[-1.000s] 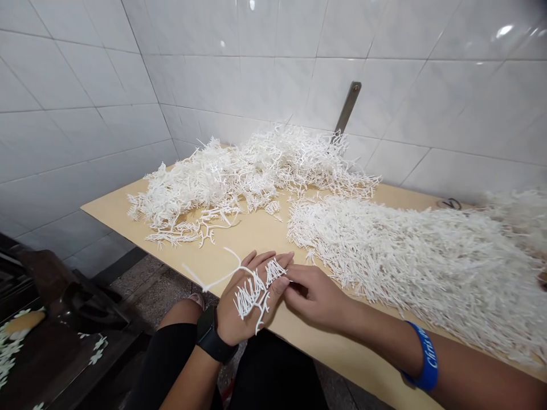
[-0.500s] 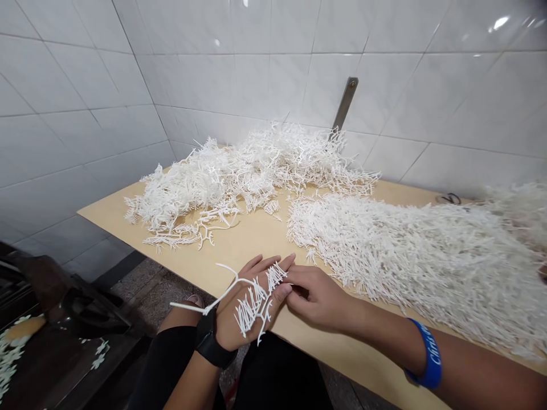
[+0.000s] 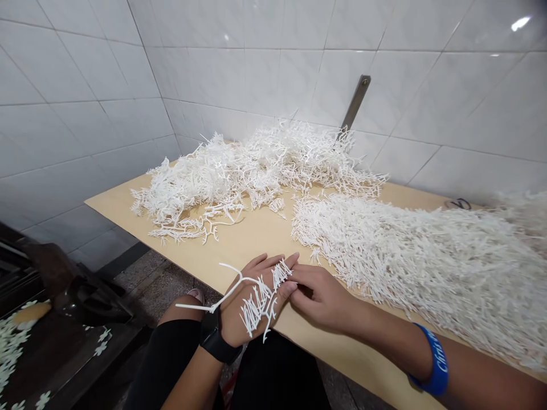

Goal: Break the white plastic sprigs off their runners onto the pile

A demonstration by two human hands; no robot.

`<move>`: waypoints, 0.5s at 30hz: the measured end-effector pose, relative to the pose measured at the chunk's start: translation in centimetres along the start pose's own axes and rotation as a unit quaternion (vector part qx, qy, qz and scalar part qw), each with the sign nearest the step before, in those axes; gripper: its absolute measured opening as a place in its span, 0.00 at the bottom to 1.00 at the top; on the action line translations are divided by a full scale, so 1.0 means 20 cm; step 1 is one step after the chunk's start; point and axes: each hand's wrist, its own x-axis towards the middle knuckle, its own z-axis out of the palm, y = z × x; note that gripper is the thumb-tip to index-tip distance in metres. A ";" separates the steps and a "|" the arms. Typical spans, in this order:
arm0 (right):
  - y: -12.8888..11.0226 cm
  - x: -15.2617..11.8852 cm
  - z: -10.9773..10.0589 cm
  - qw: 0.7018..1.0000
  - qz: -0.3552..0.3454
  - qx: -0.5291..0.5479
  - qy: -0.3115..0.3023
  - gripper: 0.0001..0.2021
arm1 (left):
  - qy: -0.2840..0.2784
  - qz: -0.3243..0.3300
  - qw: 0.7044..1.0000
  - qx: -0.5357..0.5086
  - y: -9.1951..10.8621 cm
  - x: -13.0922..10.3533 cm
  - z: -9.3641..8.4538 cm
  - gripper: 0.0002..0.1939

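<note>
A white branched plastic sprue (image 3: 256,307) with rows of thin sprigs lies across the back of my left hand (image 3: 245,299). One long bare stem of it sticks out to the left over the black watch. The left thumb and index finger close around its right end. My right hand (image 3: 322,293) meets the left fingertips there, its thumb and index finger pinched together beside the sprig cluster. Whatever sits between those right fingertips is hidden. Both hands are over the near edge of the tan board (image 3: 256,233).
A tangled heap of white sprues (image 3: 252,165) covers the board's back left. To the right spreads a large pile of loose white sprigs (image 3: 419,250). A metal bar (image 3: 356,105) leans on the tiled wall. Dark carved furniture (image 3: 81,285) stands at lower left, with white flower-shaped pieces (image 3: 11,347) nearby.
The view has swung slightly left, so the scene sits a little farther right. Both hands keep nearly the same pose around the sprue's end.
</note>
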 end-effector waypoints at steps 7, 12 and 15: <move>-0.01 0.00 -0.01 1.000 0.003 0.000 0.007 0.09 | 0.028 -0.006 0.999 -0.015 0.02 0.01 -0.01 0.24; -0.01 0.00 -0.01 1.000 -0.003 0.003 0.006 0.09 | 0.045 -0.005 0.999 -0.015 0.02 0.01 0.00 0.23; -0.01 0.01 -0.01 1.000 -0.005 0.003 0.013 0.09 | 0.046 -0.009 0.999 -0.007 0.02 0.00 0.01 0.23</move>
